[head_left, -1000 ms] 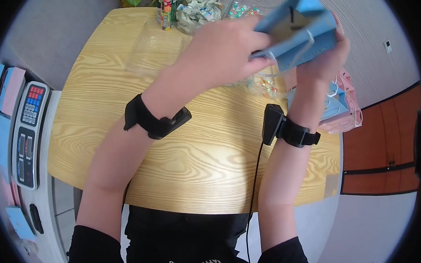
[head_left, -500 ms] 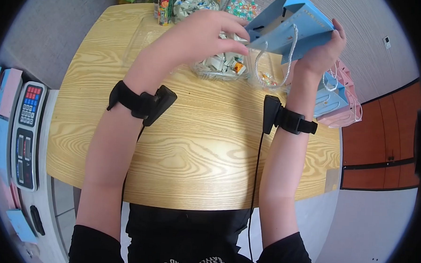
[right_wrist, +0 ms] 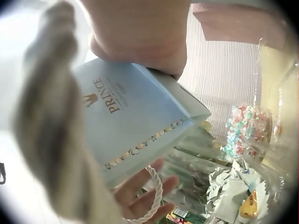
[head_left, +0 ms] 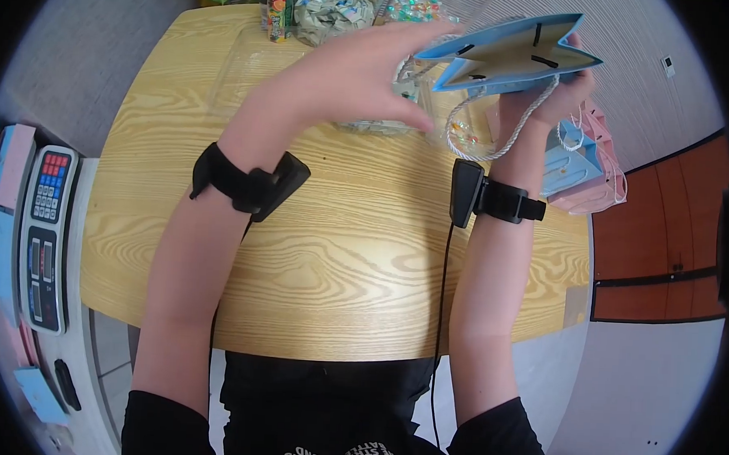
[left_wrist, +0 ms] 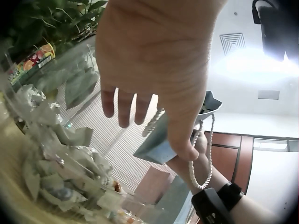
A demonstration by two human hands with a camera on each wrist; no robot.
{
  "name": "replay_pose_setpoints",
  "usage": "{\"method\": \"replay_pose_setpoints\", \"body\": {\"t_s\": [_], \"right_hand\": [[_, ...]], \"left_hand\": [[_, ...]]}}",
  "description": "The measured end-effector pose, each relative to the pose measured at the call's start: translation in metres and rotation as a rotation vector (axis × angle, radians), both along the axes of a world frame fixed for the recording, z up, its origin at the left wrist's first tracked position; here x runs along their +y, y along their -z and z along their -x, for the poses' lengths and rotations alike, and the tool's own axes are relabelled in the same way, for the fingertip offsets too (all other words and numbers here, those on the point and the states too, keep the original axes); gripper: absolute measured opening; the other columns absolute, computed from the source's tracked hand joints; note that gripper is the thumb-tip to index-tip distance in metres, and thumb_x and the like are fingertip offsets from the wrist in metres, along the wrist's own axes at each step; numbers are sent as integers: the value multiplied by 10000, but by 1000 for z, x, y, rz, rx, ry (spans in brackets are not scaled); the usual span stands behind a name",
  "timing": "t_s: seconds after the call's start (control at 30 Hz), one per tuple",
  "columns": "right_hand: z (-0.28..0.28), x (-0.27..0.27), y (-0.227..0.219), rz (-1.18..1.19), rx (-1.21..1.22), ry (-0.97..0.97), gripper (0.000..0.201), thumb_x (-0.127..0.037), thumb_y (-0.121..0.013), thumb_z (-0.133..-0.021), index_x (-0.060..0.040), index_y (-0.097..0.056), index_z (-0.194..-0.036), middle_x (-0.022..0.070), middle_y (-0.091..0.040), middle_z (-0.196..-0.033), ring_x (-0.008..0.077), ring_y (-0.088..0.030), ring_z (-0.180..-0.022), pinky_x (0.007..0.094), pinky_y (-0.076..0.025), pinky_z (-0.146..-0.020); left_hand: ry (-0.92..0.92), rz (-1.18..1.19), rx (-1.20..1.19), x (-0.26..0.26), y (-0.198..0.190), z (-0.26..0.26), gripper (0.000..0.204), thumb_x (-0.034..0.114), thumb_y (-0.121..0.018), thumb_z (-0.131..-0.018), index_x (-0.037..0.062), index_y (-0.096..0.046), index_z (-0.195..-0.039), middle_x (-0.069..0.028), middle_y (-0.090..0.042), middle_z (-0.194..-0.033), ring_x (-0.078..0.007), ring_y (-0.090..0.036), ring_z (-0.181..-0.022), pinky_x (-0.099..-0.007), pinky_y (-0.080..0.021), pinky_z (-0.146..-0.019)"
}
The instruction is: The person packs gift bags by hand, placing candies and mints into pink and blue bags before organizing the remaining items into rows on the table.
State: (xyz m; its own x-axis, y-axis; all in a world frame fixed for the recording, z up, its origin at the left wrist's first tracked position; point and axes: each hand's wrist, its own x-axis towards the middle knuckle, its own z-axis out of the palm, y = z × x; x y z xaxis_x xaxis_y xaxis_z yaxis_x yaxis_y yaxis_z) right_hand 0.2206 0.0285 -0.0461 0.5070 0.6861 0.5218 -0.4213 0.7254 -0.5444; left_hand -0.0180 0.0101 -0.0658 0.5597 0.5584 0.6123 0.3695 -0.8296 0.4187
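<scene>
A light blue paper gift bag (head_left: 515, 43) is held up above the back right of the table, its mouth open and tipped toward the head camera. My right hand (head_left: 565, 98) grips it from the right and underneath; the bag hides part of those fingers. Gold "PRINCE" lettering shows on the bag's side (right_wrist: 126, 112) in the right wrist view. A white rope handle (head_left: 479, 157) hangs from its near edge. My left hand (head_left: 351, 76) reaches to the bag's left end, fingers straight and spread, thumb apart. In the left wrist view, its thumb (left_wrist: 184, 144) overlaps the bag and handle.
Below my left hand stands a clear box of wrapped packets (head_left: 377, 127), with colourful candies (head_left: 464, 137) beside it. Behind are more packets (head_left: 337, 15), candies (head_left: 415, 8) and a fruit-printed carton (head_left: 278, 12). Pink and blue bags (head_left: 598, 193) stand right; a scale (head_left: 48, 238) lies left.
My left hand leaves the bag's edge, draws back left, then reaches toward its left end again. The bag lowers slightly and tips, turning its mouth toward the head camera.
</scene>
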Motion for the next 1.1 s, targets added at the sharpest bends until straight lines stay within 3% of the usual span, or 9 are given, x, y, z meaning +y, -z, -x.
{"method": "replay_pose_setpoints", "body": {"t_s": [0.07, 0.33, 0.43, 0.57, 0.63, 0.8, 0.97, 1.03, 1.1], "right_hand": [[3, 5, 7, 11, -396, 101, 489, -403, -319, -981, -18, -506, -1217, 212, -594, -1088, 324, -610, -980, 429, -511, -875], [13, 15, 22, 45, -137, -65, 676, -603, -257, -993, -17, -495, -1231, 231, -636, -1040, 333, -665, -905, 429, -517, -840], [14, 11, 18, 67, -354, -2, 692, -617, -308, -975, -21, -396, -1315, 213, -550, -1204, 362, -585, -1035, 449, -502, -887], [13, 0, 11, 79, -589, 9, 611, -567, -488, -945, -53, -478, -1274, 103, -573, -1204, 243, -597, -1013, 383, -462, -912], [14, -5, 9, 122, -716, 33, 588, -551, -545, -928, -61, -514, -1252, 67, -594, -1168, 200, -596, -1005, 350, -446, -917], [45, -24, -13, 499, -1189, 149, 468, -384, -745, -823, -9, -664, -1091, 78, -683, -989, 79, -628, -816, 217, -494, -709], [80, -20, -6, 360, -919, 410, 376, -356, -761, -831, -2, -710, -950, 13, -680, -779, 68, -606, -701, 220, -481, -633], [87, -20, -9, 319, -595, 96, 427, -235, -650, -931, 75, -567, -1212, 118, -649, -1134, 162, -602, -998, 298, -475, -866], [94, -21, -10, 308, -565, 90, 389, -220, -658, -926, 74, -596, -1173, 98, -665, -1084, 151, -613, -951, 286, -485, -828]], "left_hand": [[109, 107, -46, -6, -3, -8, 734, 379, -790, -735, 122, -506, -1360, -143, -576, -1294, -299, -584, -1120, -399, -502, -851], [-156, -285, 168, -8, 6, -20, 462, 332, -652, -879, 172, -565, -1304, -98, -648, -742, -269, -611, -598, -371, -496, -580], [-210, 30, -33, -5, -1, -12, 388, 344, -634, -903, 134, -626, -1229, -59, -648, -717, -194, -580, -552, -335, -473, -556], [-143, 186, -464, 14, -7, 4, 387, 373, -605, -935, 57, -669, -1147, -12, -658, -742, -102, -560, -596, -295, -451, -566], [-56, 364, -684, 14, -25, 16, 186, 102, -660, -892, -8, -629, -1038, -37, -646, -933, -107, -594, -841, -252, -477, -749], [73, 335, -919, 29, -24, 18, 218, 178, -597, -963, -14, -592, -1066, -55, -653, -948, -120, -609, -878, -256, -486, -793], [333, 550, -1234, 10, -43, 10, 298, 252, -564, -989, -23, -583, -1102, -67, -658, -972, -124, -614, -903, -260, -489, -812], [280, 668, -1003, 21, -41, 22, 299, 244, -565, -986, -36, -594, -1087, -76, -660, -984, -123, -612, -899, -257, -487, -799], [111, 558, -959, 22, -34, 20, 288, 236, -571, -981, -39, -606, -1060, -76, -665, -966, -118, -613, -879, -257, -486, -778]]}}
